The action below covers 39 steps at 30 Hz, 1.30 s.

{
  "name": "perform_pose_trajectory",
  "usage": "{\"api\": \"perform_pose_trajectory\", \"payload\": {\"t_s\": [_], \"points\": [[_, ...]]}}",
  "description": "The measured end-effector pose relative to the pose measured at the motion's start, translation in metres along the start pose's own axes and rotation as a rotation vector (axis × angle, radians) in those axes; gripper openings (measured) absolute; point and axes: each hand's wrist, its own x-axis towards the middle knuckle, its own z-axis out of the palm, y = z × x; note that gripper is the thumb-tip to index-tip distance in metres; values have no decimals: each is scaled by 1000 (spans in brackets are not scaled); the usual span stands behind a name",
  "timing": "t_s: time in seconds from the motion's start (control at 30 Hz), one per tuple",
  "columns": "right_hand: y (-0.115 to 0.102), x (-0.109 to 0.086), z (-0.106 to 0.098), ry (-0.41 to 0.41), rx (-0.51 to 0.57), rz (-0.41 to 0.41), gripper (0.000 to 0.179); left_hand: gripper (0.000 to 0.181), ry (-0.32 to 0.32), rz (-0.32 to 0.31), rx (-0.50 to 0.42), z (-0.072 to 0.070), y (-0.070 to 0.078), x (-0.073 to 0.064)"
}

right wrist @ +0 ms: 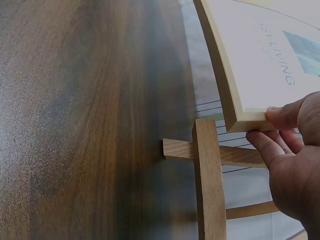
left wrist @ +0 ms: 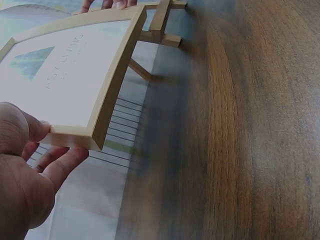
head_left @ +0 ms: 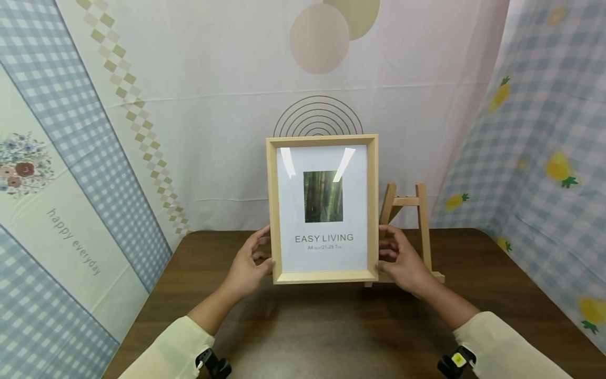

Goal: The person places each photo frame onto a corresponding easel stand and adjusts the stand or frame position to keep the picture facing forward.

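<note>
A picture frame (head_left: 373, 210) of pale wood is held upright above the table, its front toward me. Behind its glazing, a white sheet shows a bamboo picture and the words "EASY LIVING". My left hand (head_left: 251, 263) grips the lower left side, thumb on the front and fingers behind. At the lower right side my right hand (head_left: 402, 260) pinches it the same way. Both wrist views show the frame's bottom edge raised off the table. A wooden easel (head_left: 423, 226) stands behind and to the right, partly hidden by the frame and right hand.
The dark wooden table (head_left: 331, 326) spreads out below the hands. A pale cloth (head_left: 227, 158) with printed arcs and circles hangs at its back edge. Blue checked cloths flank it, the right one (head_left: 535, 173) printed with pineapples.
</note>
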Motion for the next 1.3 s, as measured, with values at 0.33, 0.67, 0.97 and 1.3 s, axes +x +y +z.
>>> {"api": "perform_pose_trajectory", "payload": {"t_s": [0.33, 0.67, 0.97, 1.3], "points": [[4, 0, -3, 10, -37, -9, 85, 81, 19, 21, 4, 7, -1, 2], [5, 0, -6, 22, -46, -23, 86, 81, 21, 19, -14, 10, -1, 4], [5, 0, -7, 41, -57, -23, 88, 79, 16, 37, -14, 12, -2, 6], [6, 0, -12, 53, -37, -24, 87, 80, 18, 40, -5, 17, -2, 9]]}}
